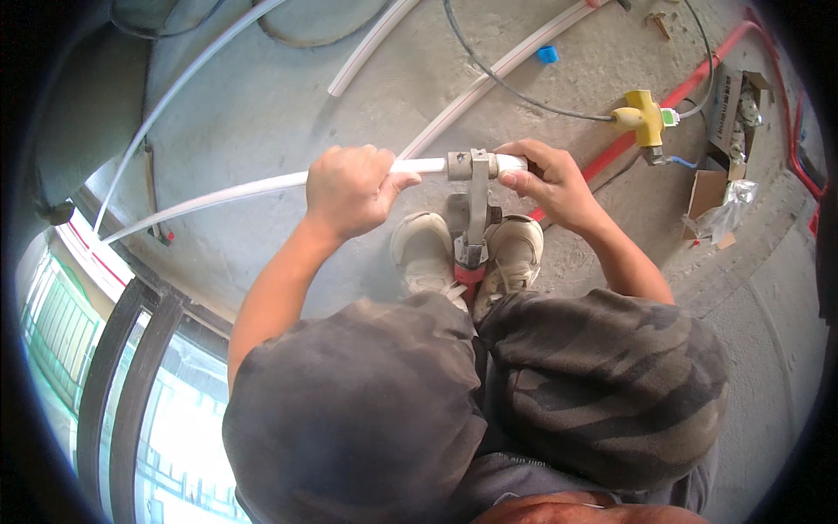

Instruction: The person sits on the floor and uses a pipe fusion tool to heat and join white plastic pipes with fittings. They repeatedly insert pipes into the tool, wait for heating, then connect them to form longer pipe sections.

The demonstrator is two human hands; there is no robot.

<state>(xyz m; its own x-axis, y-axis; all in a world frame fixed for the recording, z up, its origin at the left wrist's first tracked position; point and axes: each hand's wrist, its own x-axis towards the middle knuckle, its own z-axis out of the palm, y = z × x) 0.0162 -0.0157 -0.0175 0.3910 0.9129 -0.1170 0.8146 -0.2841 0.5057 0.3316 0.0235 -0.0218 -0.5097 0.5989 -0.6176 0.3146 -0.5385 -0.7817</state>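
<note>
My left hand [347,192] is wrapped round a long white plastic pipe [262,186] that runs off to the left. The pipe's end meets the round grey socket [458,166] of a pipe fusion welder [477,205]. This tool stands upright between my shoes, its flat metal plate raised above a red body [469,274]. On the other side, my right hand [552,181] grips a short white pipe fitting [511,163] with thumb and fingers, against the tool's right side. The fingers partly cover the fitting, so its exact shape is hidden.
More white pipes [371,48] lie on the concrete floor ahead. A yellow multi-way socket [644,118] with cables sits at the right, by a red pipe [690,87]. Torn cardboard boxes [705,194] lie beyond it. A small blue cap [547,54] is farther off. Dark window frames [144,384] stand at the left.
</note>
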